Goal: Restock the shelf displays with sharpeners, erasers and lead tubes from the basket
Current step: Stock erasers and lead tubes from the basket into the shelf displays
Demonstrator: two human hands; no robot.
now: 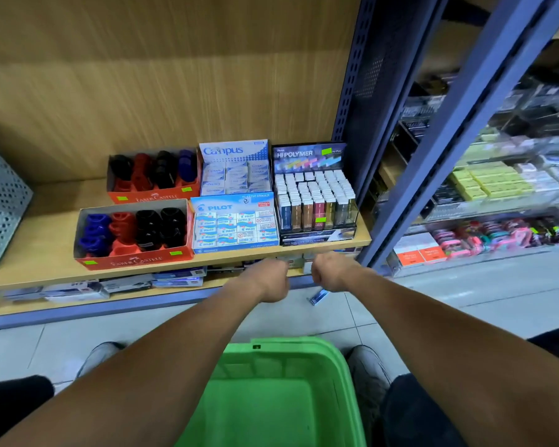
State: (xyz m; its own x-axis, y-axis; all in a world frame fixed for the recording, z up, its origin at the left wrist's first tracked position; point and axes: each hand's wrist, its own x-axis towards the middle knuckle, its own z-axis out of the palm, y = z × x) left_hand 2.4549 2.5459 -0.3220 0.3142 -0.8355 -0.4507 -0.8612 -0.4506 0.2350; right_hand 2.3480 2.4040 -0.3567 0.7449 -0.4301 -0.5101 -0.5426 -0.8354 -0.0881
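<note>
My left hand (268,279) and my right hand (331,272) are side by side, both curled into fists, just below the front edge of the wooden shelf (46,227). A small blue lead tube (318,297) sticks out from under my right fist. Nothing shows in the left fist. On the shelf stand two orange boxes of sharpeners (133,233) (154,175), a Pilot eraser box (234,222), a Campus eraser box (234,169) and a black lead tube display (315,195). The green basket (281,350) sits between my knees, its visible inside bare.
A perforated metal bin (0,195) stands at the shelf's left end. Flat packs lie on the lower shelf (78,290). A blue steel upright (433,150) separates this bay from shelves of stationery (497,185) to the right. Grey floor tiles (304,321) lie below.
</note>
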